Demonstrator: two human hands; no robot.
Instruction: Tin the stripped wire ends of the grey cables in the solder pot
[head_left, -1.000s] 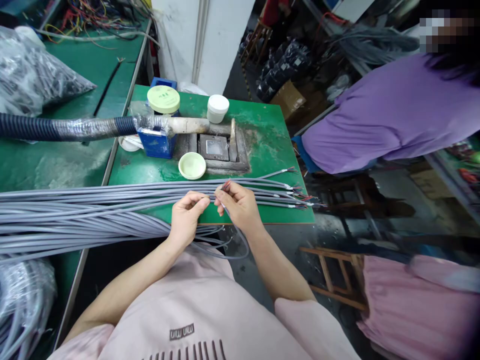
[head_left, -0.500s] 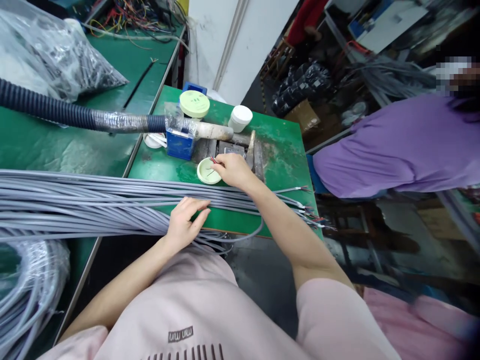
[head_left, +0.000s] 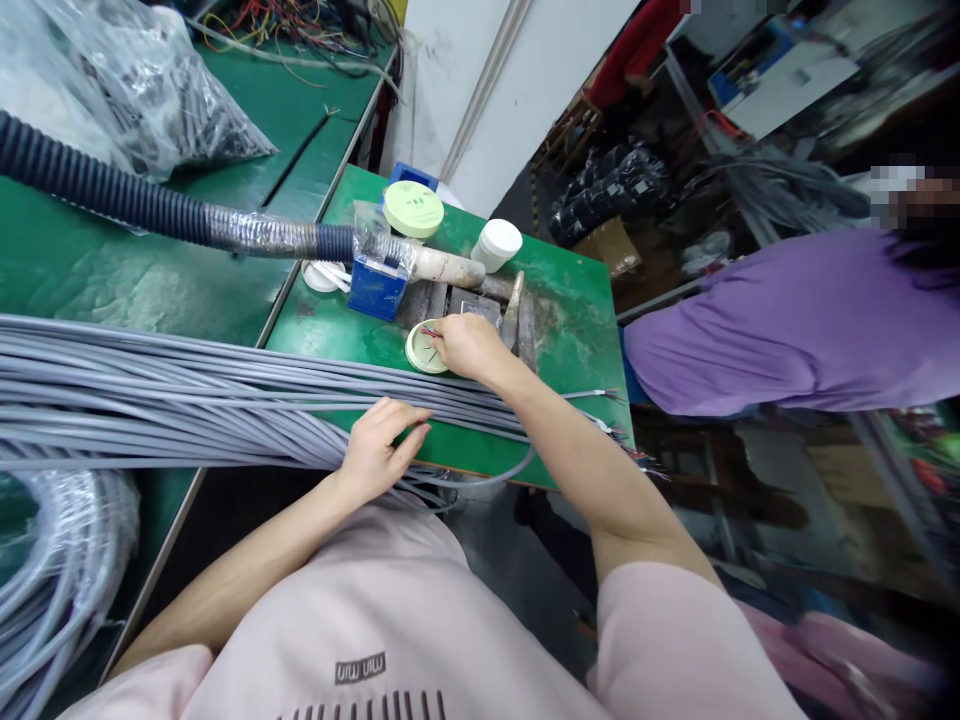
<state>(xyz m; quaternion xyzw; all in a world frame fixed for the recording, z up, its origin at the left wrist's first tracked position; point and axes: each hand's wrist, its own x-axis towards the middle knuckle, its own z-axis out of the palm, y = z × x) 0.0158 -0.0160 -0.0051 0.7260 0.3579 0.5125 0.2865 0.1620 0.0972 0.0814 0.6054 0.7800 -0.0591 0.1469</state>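
Note:
My right hand (head_left: 471, 346) is closed in a pinch on thin coloured wires (head_left: 429, 332), red and blue among them. Their tips point left over a small round pale dish (head_left: 420, 350) with a cream-coloured inside. Dark thin strands show against the dish floor. My left hand (head_left: 384, 446) lies at the near edge of a bundle of grey cables (head_left: 300, 385), thumb and fingers apart with a gap between them. Under my right forearm, the cables run to stripped ends (head_left: 611, 430) with coloured wires. One grey cable (head_left: 517, 468) curves up behind that forearm.
A ribbed hose (head_left: 255, 232) with a pale nozzle crosses above a blue box (head_left: 376, 288). Behind stand a lidded yellow-green tub (head_left: 414, 208) and a white tub (head_left: 498, 244). A wrapped cable coil (head_left: 75, 560) is at left. A person in purple (head_left: 780, 320) is at right.
The view has shifted slightly, so the bench appears a little further right. The wires in my right hand still hang over the dish, and my left hand stays by the cables.

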